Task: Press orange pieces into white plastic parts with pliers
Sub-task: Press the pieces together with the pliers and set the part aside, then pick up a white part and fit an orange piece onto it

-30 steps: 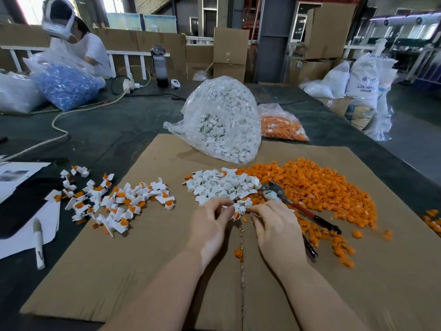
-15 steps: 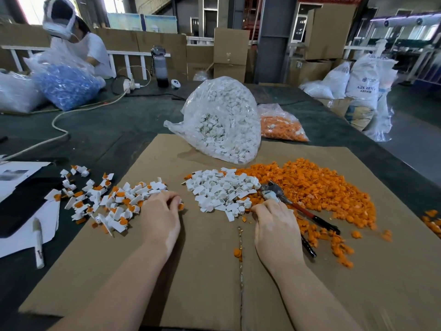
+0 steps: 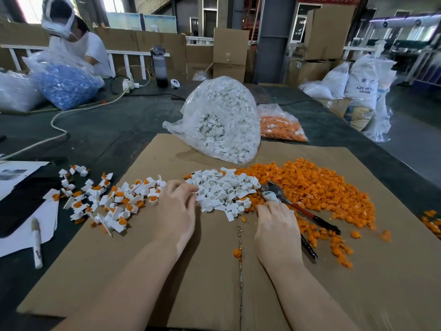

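Observation:
My left hand reaches to the left edge of the loose white plastic parts, its loosely bent fingertips touching them. My right hand rests knuckles-up on the cardboard with its fingers curled down beside the pliers' head. What the fingertips hold is hidden. The pliers, with red and black handles, lie free along the edge of the orange pieces. Finished white parts with orange inserts are scattered to the left.
A brown cardboard sheet covers the dark table. Behind the piles stand a clear bag of white parts and a bag of orange pieces. Papers and a marker lie at left. Another person works at the far left.
My left hand left the spot in front of my right hand, went out to the finished pile on the left, and has come back to the white parts. My right hand stayed put.

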Motion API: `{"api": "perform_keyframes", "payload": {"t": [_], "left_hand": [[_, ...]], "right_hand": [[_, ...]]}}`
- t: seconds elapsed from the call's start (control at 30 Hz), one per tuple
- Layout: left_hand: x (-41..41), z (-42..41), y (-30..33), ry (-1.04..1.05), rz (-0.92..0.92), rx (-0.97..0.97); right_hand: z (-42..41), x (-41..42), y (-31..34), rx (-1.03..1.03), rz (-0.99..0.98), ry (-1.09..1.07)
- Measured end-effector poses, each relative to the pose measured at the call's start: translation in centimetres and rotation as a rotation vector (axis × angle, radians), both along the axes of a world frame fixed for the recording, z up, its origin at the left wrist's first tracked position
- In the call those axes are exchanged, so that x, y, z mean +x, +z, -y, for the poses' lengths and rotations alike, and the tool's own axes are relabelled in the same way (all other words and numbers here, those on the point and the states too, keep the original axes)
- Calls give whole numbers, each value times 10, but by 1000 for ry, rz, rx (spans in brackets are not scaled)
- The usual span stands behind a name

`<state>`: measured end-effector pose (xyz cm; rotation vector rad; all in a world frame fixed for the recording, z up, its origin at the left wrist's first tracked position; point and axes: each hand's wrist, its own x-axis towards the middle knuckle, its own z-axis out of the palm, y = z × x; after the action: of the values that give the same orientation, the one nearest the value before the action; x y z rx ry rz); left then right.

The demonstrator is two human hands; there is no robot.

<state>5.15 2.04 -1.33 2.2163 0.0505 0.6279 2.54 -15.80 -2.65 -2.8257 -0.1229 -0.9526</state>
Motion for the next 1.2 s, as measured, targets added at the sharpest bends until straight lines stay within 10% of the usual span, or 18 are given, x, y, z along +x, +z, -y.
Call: {"api": "perform_keyframes", "payload": {"t": [0.27,1.0,1.2], "left_hand": [[12,29,-5,-185,-406,294],[-20,40,-14,-173,-26,-1],[-25,44,-8,-371,-82,195]], "right_hand": [[-1,-1,2,-12,-13,-27],[6,-7,2,175,75,69],[7,-9,2,168,49,82]]}}
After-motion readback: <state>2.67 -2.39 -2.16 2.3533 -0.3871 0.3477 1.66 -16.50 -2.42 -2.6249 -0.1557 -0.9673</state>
